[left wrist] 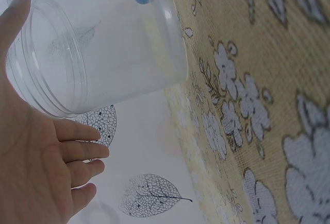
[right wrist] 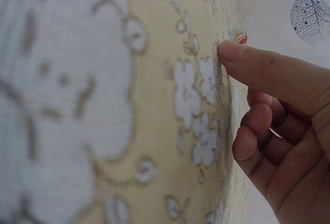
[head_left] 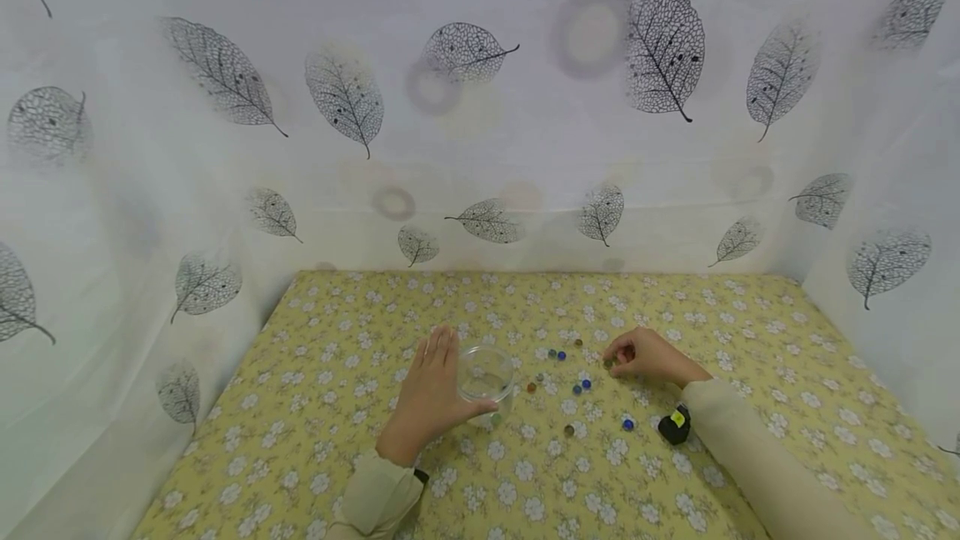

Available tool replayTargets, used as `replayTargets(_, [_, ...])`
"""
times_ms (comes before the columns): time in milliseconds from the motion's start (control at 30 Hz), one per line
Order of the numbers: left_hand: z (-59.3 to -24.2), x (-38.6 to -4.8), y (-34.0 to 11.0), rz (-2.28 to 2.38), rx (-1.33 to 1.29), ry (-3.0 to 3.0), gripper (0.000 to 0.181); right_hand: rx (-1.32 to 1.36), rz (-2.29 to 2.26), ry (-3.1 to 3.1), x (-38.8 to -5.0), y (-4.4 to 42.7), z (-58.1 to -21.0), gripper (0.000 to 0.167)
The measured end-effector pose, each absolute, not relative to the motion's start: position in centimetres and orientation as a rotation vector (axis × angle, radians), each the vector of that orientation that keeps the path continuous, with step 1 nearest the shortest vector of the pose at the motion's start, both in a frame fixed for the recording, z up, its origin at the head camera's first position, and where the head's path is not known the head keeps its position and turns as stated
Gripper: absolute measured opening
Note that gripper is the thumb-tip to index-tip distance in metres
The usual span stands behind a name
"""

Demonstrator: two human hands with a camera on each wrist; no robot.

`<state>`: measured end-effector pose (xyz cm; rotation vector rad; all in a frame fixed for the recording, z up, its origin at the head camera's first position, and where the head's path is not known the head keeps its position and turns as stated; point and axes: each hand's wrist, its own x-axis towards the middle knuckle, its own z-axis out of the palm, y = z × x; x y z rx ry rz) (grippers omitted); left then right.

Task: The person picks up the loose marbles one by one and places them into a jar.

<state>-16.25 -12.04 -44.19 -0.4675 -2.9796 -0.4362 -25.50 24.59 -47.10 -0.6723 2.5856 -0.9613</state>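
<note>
Cloth (head_left: 300, 407), yellow and flowered, meets leaf-printed sheeting (head_left: 480, 132); left hand (head_left: 431, 386) spread against jar (head_left: 487, 369), right hand (head_left: 651, 357) pinching marble (head_left: 608, 364)

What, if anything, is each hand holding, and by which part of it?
The left hand spreads around the clear jar near its rim: no closed grip. At the right hand, a marble shows by the thumb; whether pinched cannot be told.

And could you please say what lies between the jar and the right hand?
The head view shows several marbles, some blue, on the floral cloth.
</note>
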Motion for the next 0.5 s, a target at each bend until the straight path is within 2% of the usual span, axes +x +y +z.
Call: replayTargets(500, [-44.35, -16.41, -12.10, -0.445, -0.470, -2.987, 0.116, -0.665, -0.953, 2.590, -25.51, 24.27, -46.82, 0.010])
